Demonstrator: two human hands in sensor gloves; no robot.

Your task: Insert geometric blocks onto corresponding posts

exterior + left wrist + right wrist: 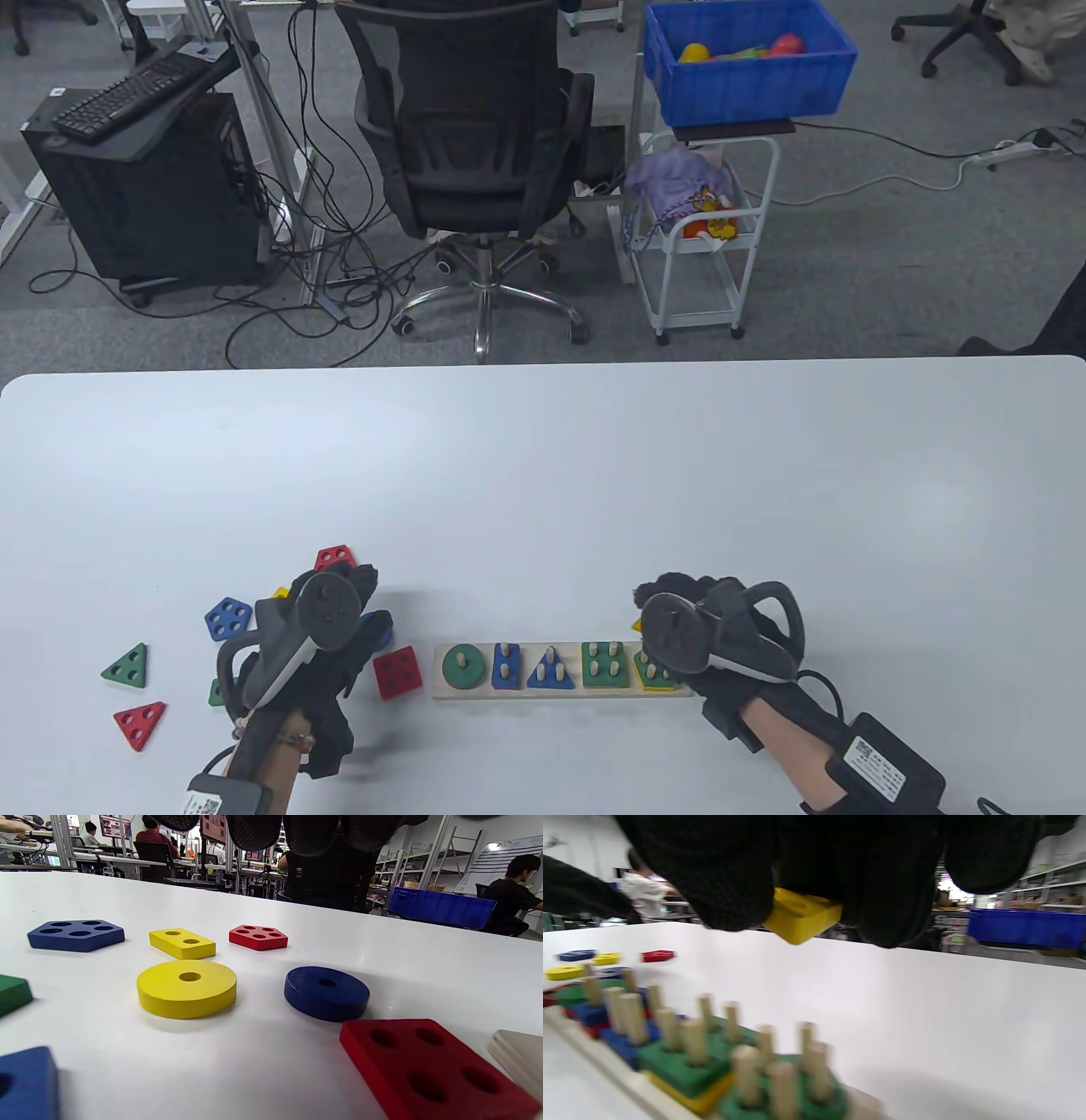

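Note:
The wooden post board (445, 689) lies near the front edge and carries a green disc (463, 667), blue rectangle, blue triangle (551, 673), green square (604, 666) and green pentagon. My right hand (660, 597) hovers over the board's right end and grips a yellow block (801, 914), whose corner shows beside the glove (636, 626). My left hand (363, 596) hangs over the loose pieces left of the board and holds nothing; its fingertips (312, 834) are above the blue disc (326, 993). A yellow disc (186, 988) lies beside that blue disc.
Loose blocks lie left of the board: red square (396, 671), red pentagon (335, 558), blue pentagon (227, 618), green triangle (127, 666), red triangle (140, 723), yellow rectangle (182, 943). An office chair (475, 127) and a cart stand beyond the table's far edge.

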